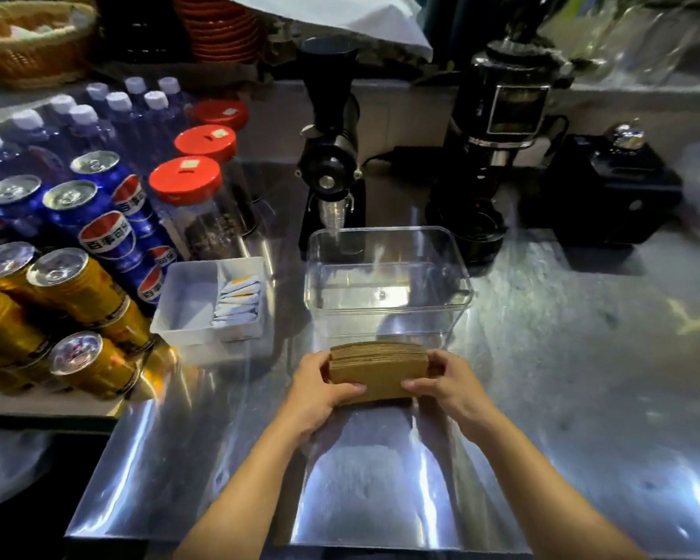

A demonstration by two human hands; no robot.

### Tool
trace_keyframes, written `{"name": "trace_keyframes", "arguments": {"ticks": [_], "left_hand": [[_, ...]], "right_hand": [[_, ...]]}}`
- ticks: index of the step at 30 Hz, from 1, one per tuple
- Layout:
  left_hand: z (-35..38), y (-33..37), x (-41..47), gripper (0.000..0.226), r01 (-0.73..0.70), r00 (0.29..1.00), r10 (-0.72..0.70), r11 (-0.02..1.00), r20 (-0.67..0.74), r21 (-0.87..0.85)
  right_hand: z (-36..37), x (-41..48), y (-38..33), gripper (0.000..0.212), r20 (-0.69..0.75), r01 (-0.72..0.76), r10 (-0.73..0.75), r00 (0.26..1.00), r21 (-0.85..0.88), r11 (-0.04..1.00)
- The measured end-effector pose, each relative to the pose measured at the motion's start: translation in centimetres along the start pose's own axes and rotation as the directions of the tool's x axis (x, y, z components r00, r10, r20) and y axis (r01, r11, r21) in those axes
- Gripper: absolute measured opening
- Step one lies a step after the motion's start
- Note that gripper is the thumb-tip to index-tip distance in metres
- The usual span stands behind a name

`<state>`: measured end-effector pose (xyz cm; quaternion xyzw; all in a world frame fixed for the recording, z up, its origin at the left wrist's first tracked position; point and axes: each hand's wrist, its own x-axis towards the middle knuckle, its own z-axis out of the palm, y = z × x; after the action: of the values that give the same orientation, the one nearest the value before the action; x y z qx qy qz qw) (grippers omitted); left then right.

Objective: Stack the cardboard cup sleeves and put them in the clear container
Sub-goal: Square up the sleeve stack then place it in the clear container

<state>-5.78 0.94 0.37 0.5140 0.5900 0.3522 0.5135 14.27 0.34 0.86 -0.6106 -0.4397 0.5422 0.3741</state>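
While a stack of cardboard sleeves (378, 371) is held on edge just above the steel counter (582, 398), it is clamped from both ends: the left hand (320, 392) is pressed against its left side, the right hand (447, 383) against its right, each grip closed on the stack. Just beyond it, the clear container (386, 284) is seen standing open and empty, with a white tray (211, 301) beside it.
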Motion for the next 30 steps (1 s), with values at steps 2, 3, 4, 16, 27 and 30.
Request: {"name": "trace_keyframes", "arguments": {"ticks": [2,3,4,16,27,30], "left_hand": [[1.4,-0.3,0.3,0.036,-0.07,0.997,0.071,0.994,-0.004,0.079],[2.0,-0.5,0.5,0.036,-0.096,0.995,0.098,0.988,-0.006,0.12],[2.5,-0.8,0.6,0.038,-0.116,0.993,0.119,0.981,-0.01,0.158],[3.3,-3.1,-0.1,0.053,-0.059,0.986,0.098,0.962,0.137,-0.266],[6.6,-2.1,0.5,0.02,-0.021,0.995,-0.021,0.917,-0.1,-0.398],[7.1,-1.7,0.7,0.018,-0.072,0.975,-0.022,0.912,-0.223,-0.405]], "right_hand": [[-1.2,-0.4,0.6,0.034,-0.022,0.038,-0.038,0.999,-0.014,0.999],[-1.7,-0.6,1.0,0.033,-0.028,0.053,-0.054,0.998,-0.02,0.998],[-2.0,-0.8,1.3,0.032,-0.036,0.067,-0.068,0.997,-0.033,0.997],[-1.8,-1.5,3.9,0.06,-0.013,0.146,-0.147,0.989,-0.057,0.988],[2.3,0.4,4.0,0.017,-0.419,0.154,-0.052,0.907,0.213,0.965],[3.1,0.5,3.5,0.027,-0.486,0.185,-0.058,0.872,0.218,0.958]]}}
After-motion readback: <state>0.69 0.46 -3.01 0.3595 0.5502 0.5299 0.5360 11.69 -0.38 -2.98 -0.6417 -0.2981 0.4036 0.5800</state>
